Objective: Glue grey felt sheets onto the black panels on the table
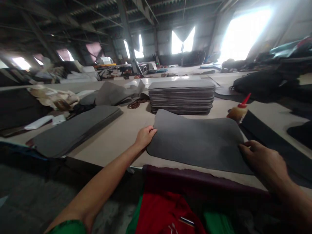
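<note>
A dark grey sheet with rounded corners is spread in front of me, close to the table's near edge. My left hand pinches its left edge between thumb and fingers. At the opposite end, my right hand grips the sheet's right edge. Just behind it stands a tall, neat stack of similar grey sheets. A glue bottle with a red nozzle stands beyond the sheet's far right corner.
More grey sheets lie piled on the left of the table. Dark strips lie at the right. Crumpled grey material and a brown coiled cord are behind. Dark purple material hangs along the near edge.
</note>
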### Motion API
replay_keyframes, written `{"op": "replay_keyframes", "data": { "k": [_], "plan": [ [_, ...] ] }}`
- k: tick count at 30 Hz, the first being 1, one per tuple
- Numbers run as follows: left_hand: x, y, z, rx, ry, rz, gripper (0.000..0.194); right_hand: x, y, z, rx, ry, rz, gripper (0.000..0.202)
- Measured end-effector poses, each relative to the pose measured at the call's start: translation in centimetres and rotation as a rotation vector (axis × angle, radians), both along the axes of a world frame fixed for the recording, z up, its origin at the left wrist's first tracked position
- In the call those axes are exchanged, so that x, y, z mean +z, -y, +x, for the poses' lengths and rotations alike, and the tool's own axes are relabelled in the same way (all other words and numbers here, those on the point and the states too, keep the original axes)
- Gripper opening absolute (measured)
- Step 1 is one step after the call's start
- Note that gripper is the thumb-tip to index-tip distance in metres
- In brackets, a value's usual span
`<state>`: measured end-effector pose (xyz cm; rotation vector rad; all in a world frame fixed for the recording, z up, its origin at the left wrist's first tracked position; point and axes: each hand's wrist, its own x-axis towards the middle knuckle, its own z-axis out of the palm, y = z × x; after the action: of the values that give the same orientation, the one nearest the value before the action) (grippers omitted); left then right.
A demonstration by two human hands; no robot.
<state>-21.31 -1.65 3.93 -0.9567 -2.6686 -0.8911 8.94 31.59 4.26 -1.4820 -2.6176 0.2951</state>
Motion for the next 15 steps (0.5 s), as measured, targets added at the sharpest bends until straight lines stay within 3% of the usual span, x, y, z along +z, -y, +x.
{"op": "replay_keyframes", "data": {
  "k": [15],
  "plan": [
    [0.1, -0.4, 1.3, 0.083, -0.131, -0.259, 0.024, -0.5, -0.3, -0.1, 0.011, 0.017, 0.016, 0.058]
  ]
}}
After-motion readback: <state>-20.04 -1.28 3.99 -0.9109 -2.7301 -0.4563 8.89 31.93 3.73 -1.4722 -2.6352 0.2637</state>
